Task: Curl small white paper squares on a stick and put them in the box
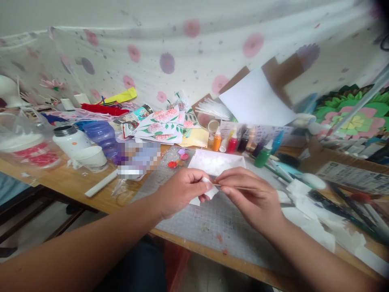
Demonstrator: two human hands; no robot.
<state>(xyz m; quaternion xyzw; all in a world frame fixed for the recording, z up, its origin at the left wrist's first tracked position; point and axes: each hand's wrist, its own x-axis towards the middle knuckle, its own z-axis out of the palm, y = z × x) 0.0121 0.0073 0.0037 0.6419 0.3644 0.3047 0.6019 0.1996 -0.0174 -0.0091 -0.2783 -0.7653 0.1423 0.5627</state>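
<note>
Head view, centre: tissue (212, 193) is pinched by left hand (184, 188), thin stick (240, 187) by right hand (255, 200), before tray (239, 159) of white material (215, 163).

The head view looks from the wearer's own height, on the near-edge side of the worktop (74, 184), forward and down across it. It sits near enough that the left hand (182, 188) and right hand (253, 198) show large, yet reaches the patterned sheet (146, 77) behind the far edge; the near edge runs slantwise, lower rightward
</note>
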